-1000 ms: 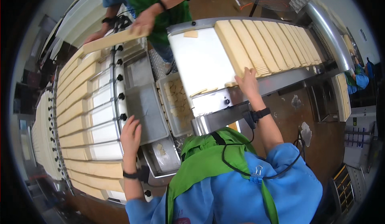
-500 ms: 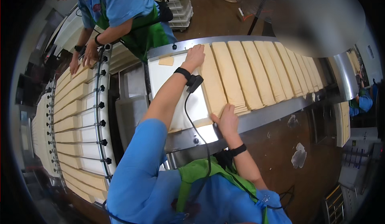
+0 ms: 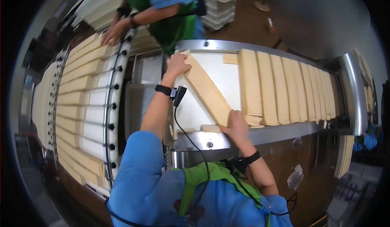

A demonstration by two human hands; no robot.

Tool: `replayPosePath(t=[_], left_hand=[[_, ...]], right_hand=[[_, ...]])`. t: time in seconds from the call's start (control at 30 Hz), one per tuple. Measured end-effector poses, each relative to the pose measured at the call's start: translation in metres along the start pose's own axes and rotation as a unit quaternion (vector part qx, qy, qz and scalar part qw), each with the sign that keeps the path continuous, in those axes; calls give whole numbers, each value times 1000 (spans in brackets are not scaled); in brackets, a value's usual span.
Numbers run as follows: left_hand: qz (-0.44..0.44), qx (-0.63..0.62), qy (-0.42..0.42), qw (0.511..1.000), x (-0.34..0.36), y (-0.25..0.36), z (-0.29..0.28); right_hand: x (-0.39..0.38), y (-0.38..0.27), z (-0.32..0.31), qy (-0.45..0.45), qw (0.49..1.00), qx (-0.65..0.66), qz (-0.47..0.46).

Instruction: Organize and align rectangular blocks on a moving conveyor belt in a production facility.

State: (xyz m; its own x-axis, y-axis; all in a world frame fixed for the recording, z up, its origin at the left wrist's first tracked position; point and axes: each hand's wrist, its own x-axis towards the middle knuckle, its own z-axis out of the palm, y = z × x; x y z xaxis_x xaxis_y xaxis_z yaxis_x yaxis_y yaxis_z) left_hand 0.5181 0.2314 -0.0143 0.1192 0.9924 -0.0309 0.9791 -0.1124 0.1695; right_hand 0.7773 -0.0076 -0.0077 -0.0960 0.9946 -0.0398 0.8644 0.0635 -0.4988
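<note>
My left hand (image 3: 178, 65) and my right hand (image 3: 237, 127) hold a long, pale yellow stack of thin dough sheets (image 3: 207, 89) by its two ends. The left fingers close round the far end, the right ones round the near end. It lies slantwise over a white belt (image 3: 227, 78), apart from the others. To its right, several like stacks (image 3: 266, 87) stand side by side, thin layers fanned at their near ends. A small loose dough piece (image 3: 230, 59) rests by the first of them. Another pale scrap (image 3: 211, 128) lies along the near edge, beside my right hand.
Metal side rails (image 3: 191, 140) border the belt. On the left is a second conveyor (image 3: 95, 91) with rods, black knobs and more dough stacks between the rods. A co-worker's hands (image 3: 115, 31) reach over its far end. Stacked white crates (image 3: 219, 8) stand behind.
Both hands have drawn one dough stack leftward from the row, and it now slants. A gap shows between it and the rest. My view has shifted somewhat.
</note>
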Motion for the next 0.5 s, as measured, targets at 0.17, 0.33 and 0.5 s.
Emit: replayPosePath(t=[0.17,0.33,0.5], left_hand=[[-56,-468,95,877,-75,-87,43],[-143,-573,235,772,-155,-125,17],[-235,-464,462,719,-292,-227,-75]], right_hand=[[25,-13,25,-50,997,-40,49],[44,-65,38,-9,997,-50,-50],[20,-199,51,21,961,46,-270]])
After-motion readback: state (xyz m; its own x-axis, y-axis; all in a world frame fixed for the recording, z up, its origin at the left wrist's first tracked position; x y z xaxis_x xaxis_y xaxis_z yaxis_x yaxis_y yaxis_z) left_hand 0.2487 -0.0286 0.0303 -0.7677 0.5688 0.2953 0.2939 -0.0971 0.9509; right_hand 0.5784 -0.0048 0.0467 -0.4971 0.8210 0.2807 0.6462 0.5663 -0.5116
